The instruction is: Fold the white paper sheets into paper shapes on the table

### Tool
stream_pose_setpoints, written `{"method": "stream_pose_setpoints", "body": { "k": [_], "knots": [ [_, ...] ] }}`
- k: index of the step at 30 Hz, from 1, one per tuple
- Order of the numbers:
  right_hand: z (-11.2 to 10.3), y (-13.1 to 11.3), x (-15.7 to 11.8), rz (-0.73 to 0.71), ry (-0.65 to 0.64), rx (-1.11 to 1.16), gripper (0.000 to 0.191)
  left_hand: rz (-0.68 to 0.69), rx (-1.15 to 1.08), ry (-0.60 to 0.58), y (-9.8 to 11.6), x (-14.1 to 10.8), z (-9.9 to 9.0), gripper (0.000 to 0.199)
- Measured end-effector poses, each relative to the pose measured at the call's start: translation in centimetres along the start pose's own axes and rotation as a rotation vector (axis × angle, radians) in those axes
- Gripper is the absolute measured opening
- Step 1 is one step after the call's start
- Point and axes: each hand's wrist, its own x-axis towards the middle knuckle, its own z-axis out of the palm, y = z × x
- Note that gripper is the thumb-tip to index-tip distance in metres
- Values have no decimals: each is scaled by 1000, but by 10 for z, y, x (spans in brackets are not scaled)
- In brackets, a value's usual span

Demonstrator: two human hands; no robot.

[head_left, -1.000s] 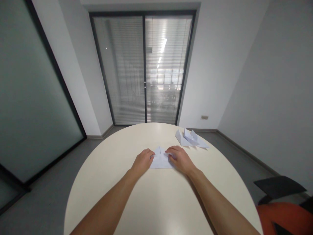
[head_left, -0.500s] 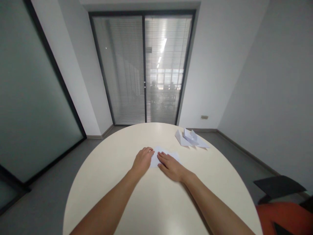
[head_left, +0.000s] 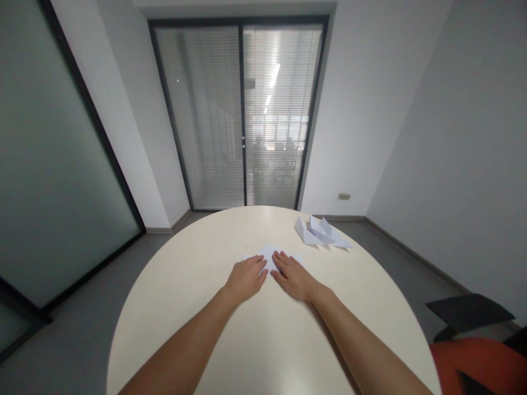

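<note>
A small sheet of white paper [head_left: 268,253] lies flat on the round table, mostly covered by my two hands. My left hand [head_left: 246,277] rests on its left part, fingers stretched toward the middle. From the right, my right hand [head_left: 294,276] presses on the paper with its fingers laid out flat. The fingertips of both hands are close together, with a narrow strip of paper showing between them. The paper's near edge and any creases under the palms are hidden.
Several folded white paper pieces [head_left: 323,231] sit near the table's far right edge. The cream round table [head_left: 177,307] fills the foreground. A red and black chair [head_left: 477,362] stands at the lower right. Beyond the table is a glass door [head_left: 206,120] with blinds.
My left hand has moved right and flattened onto the paper, covering more of its left part. My right hand has shifted slightly to the right.
</note>
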Motion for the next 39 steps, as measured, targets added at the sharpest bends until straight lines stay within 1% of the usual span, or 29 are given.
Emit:
{"method": "stream_pose_setpoints", "body": {
  "k": [4,12,18,23,25,28,31,34,39],
  "knots": [
    [1,4,0,35,3,-32,70,31,-10,-2,-2,0,1,38],
    [1,9,1,58,24,-36,68,62,-36,-33,-7,0,9,45],
    [0,13,1,128,26,-54,69,36,-22,-65,-6,0,9,46],
    [-5,8,-1,165,24,-51,69,-15,-9,-110,-5,-1,7,48],
    [-6,4,-1,157,47,-65,67,-20,-4,-112,-4,-1,7,48],
    [-6,1,-1,63,85,-92,63,-20,1,-102,-4,-1,6,48],
    [-4,1,-1,-23,37,-44,63,-19,3,-99,-4,-1,6,48],
    [-2,3,-1,-10,-9,-17,67,-18,9,-95,-3,-1,6,49],
    [-4,9,-1,55,9,-43,69,-20,24,-88,-3,0,6,49]
  ]
}}
